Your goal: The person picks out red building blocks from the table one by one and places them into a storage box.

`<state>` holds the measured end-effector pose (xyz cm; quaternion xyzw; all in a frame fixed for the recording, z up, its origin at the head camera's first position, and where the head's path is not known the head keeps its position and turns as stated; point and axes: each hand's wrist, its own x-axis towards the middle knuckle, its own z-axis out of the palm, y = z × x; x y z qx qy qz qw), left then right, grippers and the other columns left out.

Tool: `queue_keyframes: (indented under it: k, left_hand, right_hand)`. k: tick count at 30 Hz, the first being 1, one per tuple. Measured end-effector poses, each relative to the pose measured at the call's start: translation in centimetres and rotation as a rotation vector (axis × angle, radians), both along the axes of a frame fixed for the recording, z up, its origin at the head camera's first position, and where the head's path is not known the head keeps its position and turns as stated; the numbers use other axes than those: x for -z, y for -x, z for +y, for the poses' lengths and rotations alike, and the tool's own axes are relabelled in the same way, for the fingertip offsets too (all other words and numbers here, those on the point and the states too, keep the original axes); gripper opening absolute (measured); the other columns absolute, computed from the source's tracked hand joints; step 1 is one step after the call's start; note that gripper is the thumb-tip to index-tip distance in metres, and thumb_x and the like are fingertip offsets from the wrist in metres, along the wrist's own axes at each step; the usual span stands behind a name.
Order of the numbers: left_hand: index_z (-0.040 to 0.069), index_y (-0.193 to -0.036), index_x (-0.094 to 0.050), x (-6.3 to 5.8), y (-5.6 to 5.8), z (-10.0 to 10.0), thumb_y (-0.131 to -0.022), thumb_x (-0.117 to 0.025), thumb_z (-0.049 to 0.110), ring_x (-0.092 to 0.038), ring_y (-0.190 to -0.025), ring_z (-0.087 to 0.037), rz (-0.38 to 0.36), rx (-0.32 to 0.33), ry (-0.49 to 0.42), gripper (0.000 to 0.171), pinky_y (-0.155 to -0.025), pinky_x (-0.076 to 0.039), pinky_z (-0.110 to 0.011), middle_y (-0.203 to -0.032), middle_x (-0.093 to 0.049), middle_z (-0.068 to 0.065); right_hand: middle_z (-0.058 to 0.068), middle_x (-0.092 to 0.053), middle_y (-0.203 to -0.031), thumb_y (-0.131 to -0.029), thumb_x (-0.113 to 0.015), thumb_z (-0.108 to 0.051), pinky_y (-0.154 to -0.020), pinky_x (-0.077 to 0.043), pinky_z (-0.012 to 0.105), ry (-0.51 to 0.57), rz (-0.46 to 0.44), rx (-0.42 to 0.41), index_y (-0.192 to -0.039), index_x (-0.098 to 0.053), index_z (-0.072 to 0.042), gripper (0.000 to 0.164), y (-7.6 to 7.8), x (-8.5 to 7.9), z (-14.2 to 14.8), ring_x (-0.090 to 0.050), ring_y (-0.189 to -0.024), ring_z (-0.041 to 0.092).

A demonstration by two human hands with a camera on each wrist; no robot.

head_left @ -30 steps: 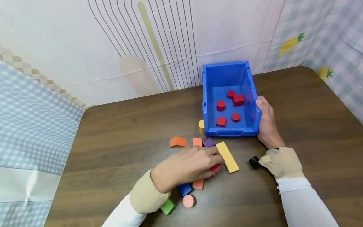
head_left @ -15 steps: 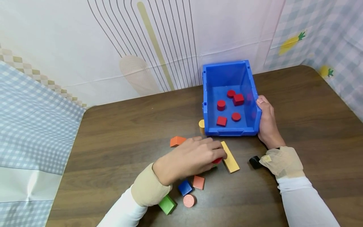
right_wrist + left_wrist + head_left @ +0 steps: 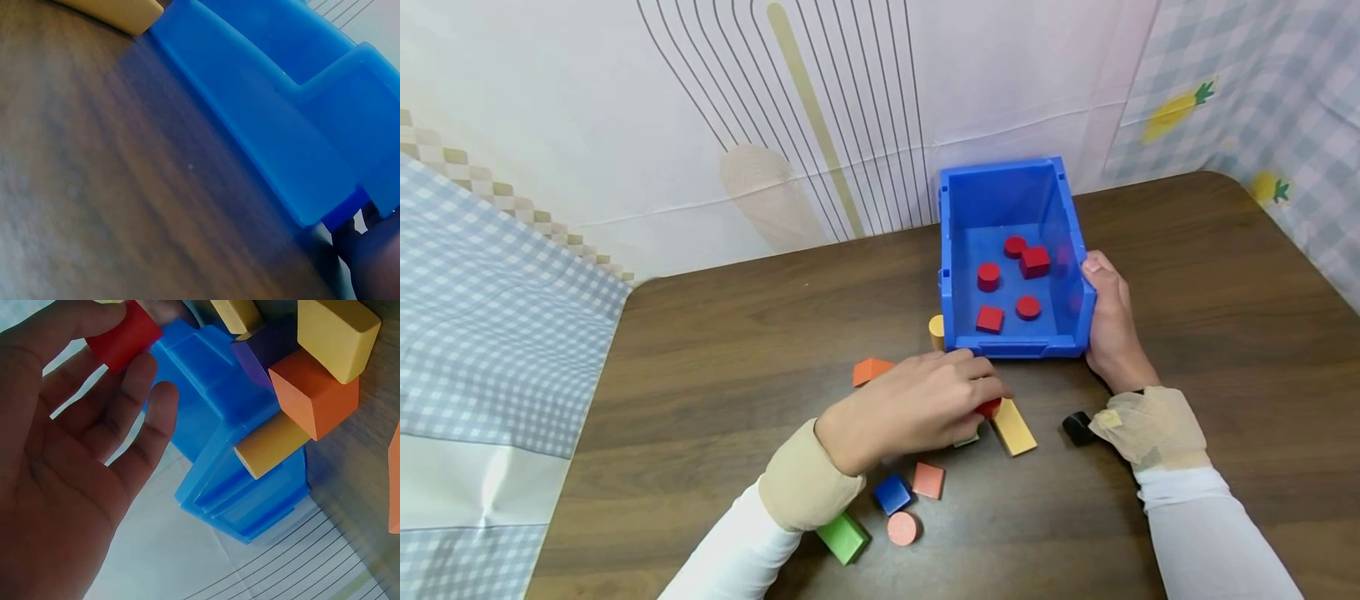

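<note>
My left hand (image 3: 917,406) pinches a red cylinder block (image 3: 125,337) between thumb and fingers, just in front of the blue bin (image 3: 1000,196). In the left wrist view the other fingers are spread below the block. My right hand (image 3: 1112,325) grips the bin's right side wall, its thumb at the rim. Inside the bin lie several red blocks, among them a red cube (image 3: 1034,262) and a red disc (image 3: 1028,307). Below the left hand, a yellow plank (image 3: 1015,429) lies on the table, with a green block (image 3: 967,440) partly hidden by the hand.
An orange roof-shaped block (image 3: 871,371) lies left of the hand. A yellow cylinder (image 3: 936,331) stands against the bin's left side. Nearer are a salmon square (image 3: 928,481), a blue block (image 3: 892,495), a pink cylinder (image 3: 903,528) and a green brick (image 3: 844,537). A black object (image 3: 1077,427) lies by the right wrist.
My left hand has moved forward and slightly right toward the bin with the red cylinder, uncovering the salmon square and blue block. The right hand stays on the bin.
</note>
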<state>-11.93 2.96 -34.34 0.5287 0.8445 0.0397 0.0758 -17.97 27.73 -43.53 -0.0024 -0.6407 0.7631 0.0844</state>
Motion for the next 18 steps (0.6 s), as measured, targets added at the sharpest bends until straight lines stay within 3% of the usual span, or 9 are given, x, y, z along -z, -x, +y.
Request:
queue_keyframes:
  k: [8, 14, 18]
  left_hand:
    - [0.015, -0.126, -0.064, 0.4, 0.4, 0.0, -0.091, -0.054, 0.016, -0.050, -0.110, -0.014, 0.051, 0.027, -0.094, 0.037, -0.093, -0.041, -0.024, -0.121, -0.061, 0.001]
    - [0.017, -0.130, -0.063, -0.1, 1.5, 0.6, -0.092, -0.052, 0.016, -0.049, -0.109, -0.014, 0.057, 0.015, -0.108, 0.039, -0.092, -0.040, -0.024, -0.122, -0.059, 0.002]
    - [0.017, -0.130, -0.063, 0.3, 1.4, 0.5, -0.093, -0.052, 0.018, -0.048, -0.106, -0.012, 0.038, -0.012, -0.089, 0.038, -0.091, -0.040, -0.024, -0.121, -0.059, 0.002]
  right_hand:
    - [0.013, -0.052, -0.110, -0.098, -0.043, -0.041, -0.080, -0.043, 0.031, 0.006, -0.015, 0.000, -0.115, -0.055, -0.007, 0.040, 0.0, -0.3, 0.1, -0.050, -0.099, 0.024]
    - [0.013, -0.053, -0.111, -0.097, -0.044, -0.039, -0.079, -0.042, 0.031, 0.037, 0.009, 0.048, -0.113, -0.056, -0.005, 0.039, 0.6, -0.6, 0.2, -0.050, -0.099, 0.024]
    - [0.013, -0.052, -0.118, -0.097, -0.044, -0.040, -0.084, -0.041, 0.033, 0.029, -0.033, 0.022, -0.117, -0.056, -0.006, 0.041, 0.4, -0.1, -0.2, -0.049, -0.105, 0.025]
